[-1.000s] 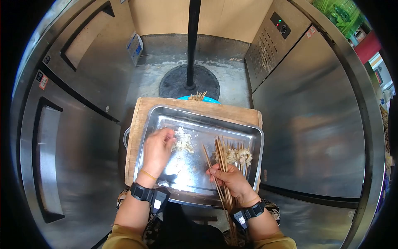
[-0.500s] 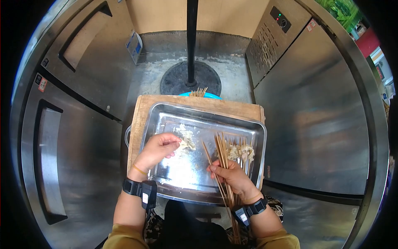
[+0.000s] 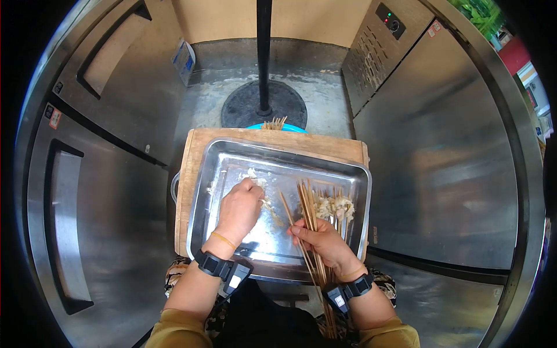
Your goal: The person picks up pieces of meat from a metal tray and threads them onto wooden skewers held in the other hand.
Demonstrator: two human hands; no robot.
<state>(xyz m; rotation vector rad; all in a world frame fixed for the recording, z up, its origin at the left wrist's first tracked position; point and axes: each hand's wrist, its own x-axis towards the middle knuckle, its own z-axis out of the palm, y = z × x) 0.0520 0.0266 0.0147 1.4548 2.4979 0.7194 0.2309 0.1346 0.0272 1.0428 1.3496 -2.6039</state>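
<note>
My left hand (image 3: 241,210) pinches pale meat pieces (image 3: 255,181) in the steel tray (image 3: 232,162); my right hand (image 3: 322,239) grips a bundle of bamboo skewers (image 3: 307,209). Loaded skewers (image 3: 335,206) lie just beyond it, a black pole base (image 3: 264,104) farther off.

sleeves: mustard-yellow | wrists: black strapped devices, both | left wrist: thin yellow band | lap: patterned fabric
</note>
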